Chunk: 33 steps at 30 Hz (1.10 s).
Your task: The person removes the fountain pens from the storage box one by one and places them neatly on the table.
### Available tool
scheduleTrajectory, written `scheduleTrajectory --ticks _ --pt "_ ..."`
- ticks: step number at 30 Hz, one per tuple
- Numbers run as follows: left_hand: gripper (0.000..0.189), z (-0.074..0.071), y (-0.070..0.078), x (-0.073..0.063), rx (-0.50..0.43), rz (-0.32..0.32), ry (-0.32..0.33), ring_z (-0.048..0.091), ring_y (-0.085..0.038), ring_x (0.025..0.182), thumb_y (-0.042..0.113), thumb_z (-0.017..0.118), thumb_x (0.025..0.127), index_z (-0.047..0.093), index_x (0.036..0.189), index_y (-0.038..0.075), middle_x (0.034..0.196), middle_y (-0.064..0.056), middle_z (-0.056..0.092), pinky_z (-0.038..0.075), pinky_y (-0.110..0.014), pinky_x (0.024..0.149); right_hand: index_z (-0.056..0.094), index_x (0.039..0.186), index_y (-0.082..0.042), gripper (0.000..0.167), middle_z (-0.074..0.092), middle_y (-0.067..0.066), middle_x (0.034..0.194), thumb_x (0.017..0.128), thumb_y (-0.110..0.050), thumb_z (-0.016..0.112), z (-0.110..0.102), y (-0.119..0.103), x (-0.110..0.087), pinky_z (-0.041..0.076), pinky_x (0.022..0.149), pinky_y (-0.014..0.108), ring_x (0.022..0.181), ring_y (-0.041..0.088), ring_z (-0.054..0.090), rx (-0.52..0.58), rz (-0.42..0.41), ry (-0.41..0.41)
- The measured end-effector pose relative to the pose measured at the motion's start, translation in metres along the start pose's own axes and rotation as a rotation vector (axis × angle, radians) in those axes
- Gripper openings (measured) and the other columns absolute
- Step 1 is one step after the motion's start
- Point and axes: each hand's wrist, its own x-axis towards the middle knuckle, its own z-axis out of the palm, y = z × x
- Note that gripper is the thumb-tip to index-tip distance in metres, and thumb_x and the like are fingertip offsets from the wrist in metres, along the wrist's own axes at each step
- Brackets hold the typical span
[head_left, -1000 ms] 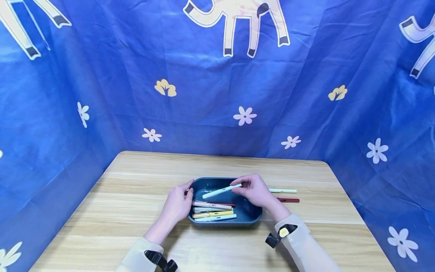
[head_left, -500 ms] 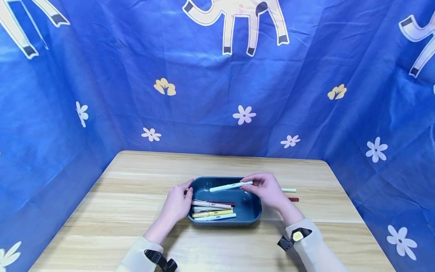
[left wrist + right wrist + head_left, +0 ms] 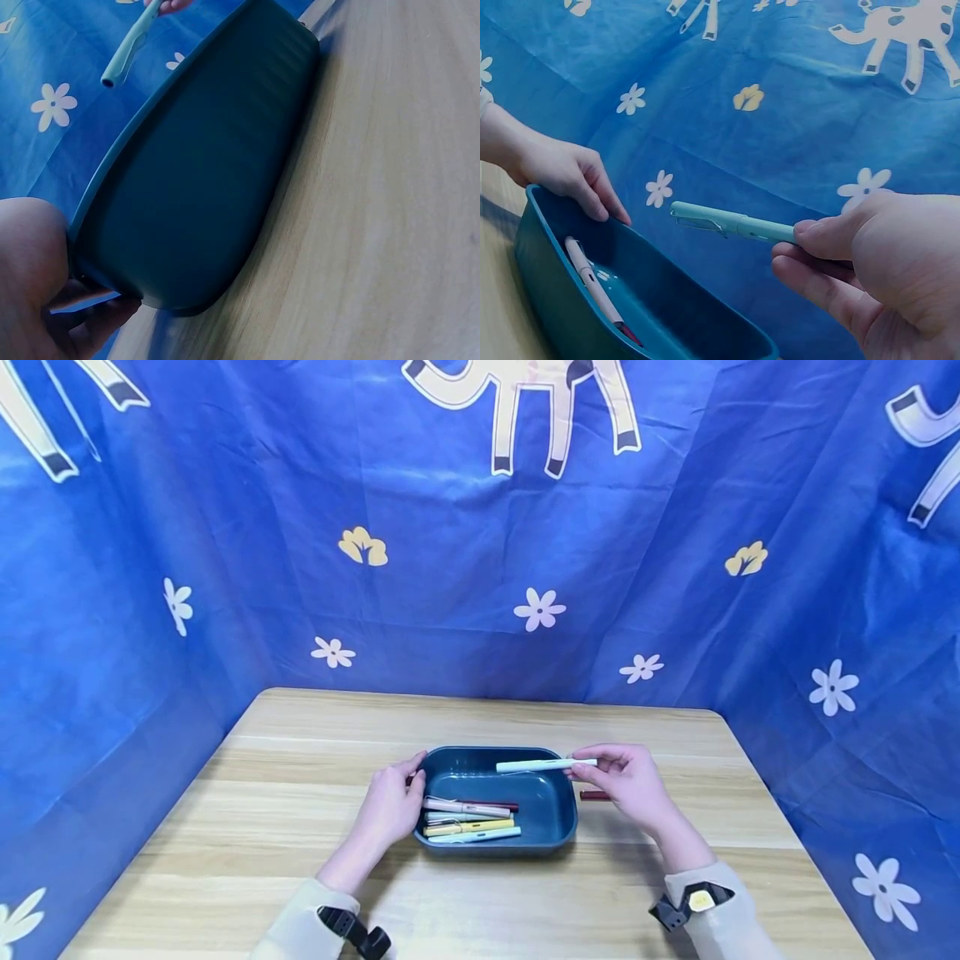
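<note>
At the left end of a dark teal plastic box [image 3: 543, 814], my left hand [image 3: 392, 806] grips the rim, fingers on its outer side in the left wrist view. My right hand [image 3: 626, 781] pinches a pale mint pen [image 3: 532, 766] by one end between thumb and fingers. The pen lies nearly level above the back right of the box, its clip end [image 3: 694, 214] pointing left. Inside the box, toward the left, lie several capped pens: a pinkish one [image 3: 480, 809], a yellow one [image 3: 480, 827], a pale blue one [image 3: 480, 836] and a dark red one.
A dark red pen [image 3: 595, 795] lies on the wooden table [image 3: 315, 752] just right of the box, partly hidden by my right hand. A blue patterned curtain [image 3: 450, 635] encloses the back and sides of the table.
My right hand has moved right with the mint pen, from over the box's middle to its right end, covering the pens on the table there. My left hand stays at the rim.
</note>
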Motion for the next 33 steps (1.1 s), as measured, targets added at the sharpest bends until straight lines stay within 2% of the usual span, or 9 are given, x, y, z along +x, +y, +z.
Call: scheduleTrajectory --ticks 3,10,12,17,22,26,30,33 --pt "0.041 0.0 0.0 0.001 0.0 0.0 0.001 0.07 -0.032 0.102 0.009 0.058 0.106 0.061 0.145 -0.003 0.137 -0.027 0.064 0.057 -0.05 0.092 0.072 0.12 0.012 0.025 0.076 0.025 0.106 0.098 0.0 0.073 -0.007 0.0 -0.005 0.063 0.078 0.047 0.099 0.047 0.074 0.03 -0.044 0.005" --pt "0.042 -0.001 0.0 0.002 0.004 0.0 -0.007 0.069 -0.036 0.112 0.009 0.058 0.106 0.061 0.145 -0.003 0.139 -0.028 0.063 0.055 -0.053 0.098 0.07 0.119 0.016 0.024 0.077 0.025 0.102 0.097 0.004 0.073 -0.02 0.001 -0.015 0.061 0.084 0.042 0.091 0.025 0.078 0.02 -0.117 0.04" --pt "0.042 -0.001 0.0 0.002 0.004 0.001 -0.007 0.068 -0.035 0.115 0.009 0.059 0.106 0.061 0.145 -0.003 0.139 -0.028 0.063 0.054 -0.054 0.1 0.069 0.118 0.018 0.025 0.077 0.025 0.101 0.096 0.006 0.073 -0.024 0.003 -0.018 0.061 0.084 0.041 0.09 0.024 0.078 0.04 -0.128 0.05" --pt "0.042 0.0 -0.001 0.002 0.002 0.0 -0.006 0.068 -0.034 0.114 0.009 0.059 0.106 0.061 0.145 -0.003 0.138 -0.027 0.064 0.055 -0.053 0.099 0.067 0.118 0.021 0.027 0.077 0.023 0.1 0.096 0.006 0.073 -0.036 0.012 -0.026 0.061 0.083 0.039 0.091 0.023 0.078 0.07 -0.129 0.064" --pt "0.042 0.0 -0.001 0.002 -0.002 -0.008 -0.01 0.067 -0.035 0.12 0.009 0.059 0.106 0.061 0.145 -0.003 0.139 -0.027 0.063 0.053 -0.054 0.102 0.066 0.119 0.022 0.029 0.078 0.021 0.101 0.097 0.005 0.073 -0.051 0.019 -0.036 0.059 0.086 0.046 0.092 0.03 0.078 0.088 -0.102 0.098" --pt "0.042 0.0 0.0 0.002 -0.002 -0.013 -0.013 0.067 -0.035 0.118 0.01 0.059 0.106 0.061 0.146 -0.002 0.14 -0.027 0.062 0.054 -0.053 0.101 0.064 0.119 0.024 0.029 0.078 0.02 0.1 0.096 0.008 0.072 -0.064 0.025 -0.041 0.06 0.086 0.043 0.091 0.033 0.078 0.104 -0.106 0.12" --pt "0.042 -0.001 0.0 0.002 0.001 -0.012 -0.01 0.069 -0.033 0.107 0.01 0.058 0.106 0.061 0.146 -0.002 0.138 -0.027 0.064 0.056 -0.05 0.093 0.063 0.119 0.026 0.027 0.078 0.021 0.099 0.096 0.011 0.069 -0.072 0.035 -0.044 0.06 0.084 0.039 0.089 0.027 0.078 0.126 -0.113 0.125" --pt "0.041 0.0 0.0 0.002 0.003 -0.007 -0.006 0.069 -0.032 0.106 0.009 0.058 0.106 0.061 0.145 -0.003 0.137 -0.026 0.065 0.056 -0.049 0.091 0.063 0.119 0.025 0.027 0.078 0.018 0.099 0.097 0.01 0.07 -0.078 0.042 -0.048 0.06 0.085 0.037 0.089 0.024 0.079 0.125 -0.08 0.143"
